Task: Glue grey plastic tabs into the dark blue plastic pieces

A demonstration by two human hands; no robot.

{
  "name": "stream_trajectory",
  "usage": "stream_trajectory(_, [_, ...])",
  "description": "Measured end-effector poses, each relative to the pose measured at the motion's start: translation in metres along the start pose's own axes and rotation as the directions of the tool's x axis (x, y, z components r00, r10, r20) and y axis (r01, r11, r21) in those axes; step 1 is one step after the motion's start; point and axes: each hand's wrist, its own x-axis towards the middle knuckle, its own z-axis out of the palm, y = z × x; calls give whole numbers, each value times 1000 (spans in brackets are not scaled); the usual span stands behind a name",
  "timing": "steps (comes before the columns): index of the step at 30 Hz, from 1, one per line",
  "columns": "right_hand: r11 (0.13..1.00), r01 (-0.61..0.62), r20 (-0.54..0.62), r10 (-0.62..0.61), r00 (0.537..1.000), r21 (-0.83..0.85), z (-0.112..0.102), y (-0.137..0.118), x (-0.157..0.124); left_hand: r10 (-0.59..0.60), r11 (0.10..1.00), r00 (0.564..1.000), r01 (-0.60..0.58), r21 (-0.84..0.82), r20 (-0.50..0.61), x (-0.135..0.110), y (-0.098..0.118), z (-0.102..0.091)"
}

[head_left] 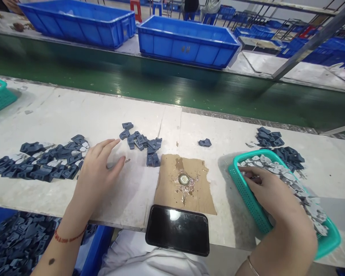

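Observation:
My left hand (99, 168) hovers over the white table with thumb and fingers apart and nothing between them. Just left of it lie rows of dark blue-grey plastic parts (41, 170) with white-grey pieces among them. A smaller cluster of the same parts (142, 142) lies beyond its fingertips. My right hand (264, 188) reaches into a green basket (244, 199) full of flat, white-grey pieces (293, 184). Its fingers are curled together at the basket's left side, and what they pinch is hidden. Between my hands, a small round metallic thing (184, 179) sits on wet-looking brown cardboard (166, 191).
A phone (177, 230) lies at the table's front edge. Single and heaped blue-grey parts (289, 158) lie beyond the basket. A blue bin of parts (20, 241) stands below left. Across the green belt (161, 88) are blue crates (186, 50).

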Motion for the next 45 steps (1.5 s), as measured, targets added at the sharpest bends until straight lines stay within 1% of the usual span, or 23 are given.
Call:
stream_trajectory(1, [998, -65, 42, 64, 997, 19, -1, -4, 0, -20, 1000, 999, 20, 9, 39, 10, 4, 0])
stream_trajectory(3, [980, -187, 114, 179, 977, 62, -4, -12, -2, -77, 996, 989, 72, 43, 124, 29, 9, 1])
stream_trajectory(4, [973, -217, 125, 206, 971, 83, -5, -16, -3, -105, 994, 981, 97, 58, 163, 38, 10, 1])
stream_trajectory(6, [965, -238, 135, 223, 965, 108, -8, -20, -4, -133, 990, 962, 119, 73, 240, 56, 6, 5])
stream_trajectory(8, [969, -216, 139, 199, 970, 117, -8, -19, -4, -96, 994, 952, 79, 70, 290, 71, 0, 9])
stream_trajectory(11, [981, -124, 116, 106, 988, 153, -4, -11, -1, 8, 1000, 944, -16, 22, 329, 90, -11, 16])
stream_trajectory(14, [983, -31, 72, 18, 997, 178, 2, -2, 2, 43, 999, 936, -35, -27, 350, 98, -17, 19])
stream_trajectory(16, [982, 0, 56, -11, 998, 187, 4, 1, 2, 47, 998, 934, -33, -45, 354, 97, -18, 19])
stream_trajectory(18, [980, 5, 48, -15, 999, 197, 5, 1, 1, 63, 997, 928, -38, -74, 368, 91, -14, 18])
stream_trajectory(20, [977, 0, 2, 0, 1000, 212, 5, -1, -1, 71, 991, 922, -23, -128, 381, 82, -9, 16])
stream_trajectory(22, [957, -1, -72, 23, 997, 289, 3, -4, -5, 60, 981, 920, 17, -193, 387, 72, -4, 15])
stream_trajectory(24, [896, 14, -142, 54, 988, 443, 1, -8, -10, 38, 968, 920, 63, -242, 391, 64, -1, 13])
stream_trajectory(27, [750, 61, -177, 76, 981, 659, 0, -16, -20, 2, 960, 921, 108, -259, 390, 56, -1, 9])
stream_trajectory(30, [553, 111, -134, 2, 991, 826, 7, -25, -27, -38, 965, 926, 132, -227, 376, 53, -3, 3])
stream_trajectory(32, [413, 111, -91, -67, 994, 904, 15, -30, -30, -73, 964, 932, 157, -215, 355, 51, -4, -2])
stream_trajectory(34, [323, 79, -39, -128, 991, 943, 24, -35, -31, -121, 955, 939, 198, -219, 321, 49, -3, -7])
stream_trajectory(36, [284, 38, 13, -178, 984, 958, 33, -38, -31, -183, 941, 943, 250, -230, 277, 45, -3, -12])
stream_trajectory(38, [275, 14, 48, -217, 975, 961, 41, -41, -31, -263, 914, 935, 320, -250, 237, 40, -2, -17])
stream_trajectory(40, [275, 10, 62, -252, 966, 961, 48, -44, -31, -321, 872, 920, 379, -309, 223, 33, 0, -22])
stream_trajectory(41, [273, 9, 66, -263, 962, 962, 51, -46, -31, -332, 844, 914, 398, -359, 232, 29, 2, -24])
stream_trajectory(43, [259, -5, 75, -263, 962, 966, 55, -49, -31, -316, 774, 908, 414, -479, 275, 19, 8, -26])
stream_trajectory(45, [233, -30, 88, -243, 966, 972, 57, -53, -32, -282, 684, 894, 442, -580, 348, 8, 18, -25])
